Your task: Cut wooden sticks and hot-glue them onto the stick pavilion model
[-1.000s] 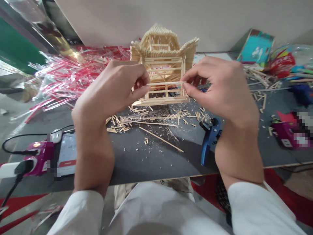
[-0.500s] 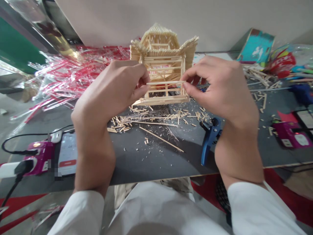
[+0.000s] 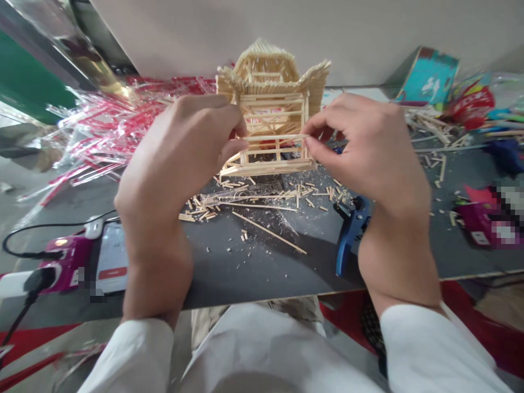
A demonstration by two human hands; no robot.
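A model house (image 3: 270,82) built of thin wooden sticks, with a flared roof, stands at the back of the dark table. Across the top of its front railing lies a pale wooden stick (image 3: 276,138). My right hand (image 3: 364,142) pinches the stick's right end beside a corner post, thumb below and index finger above. At its left end, my left hand (image 3: 192,136) is closed in a pinch, its fingertips partly hidden behind the knuckles. Below the railing, several cut stick pieces (image 3: 204,214) and a long loose stick (image 3: 270,233) lie on the table.
Blue cutting pliers (image 3: 347,240) lie by my right wrist. Red-and-clear plastic wrappers (image 3: 106,125) heap at the left. A phone (image 3: 112,256) and a purple power socket (image 3: 67,259) with cables sit at the left front. A teal box (image 3: 428,76) leans at the back right.
My left hand has shifted slightly left and up, its fingertips still at the stick's left end. The right hand keeps its pinch; the whole view has moved a little.
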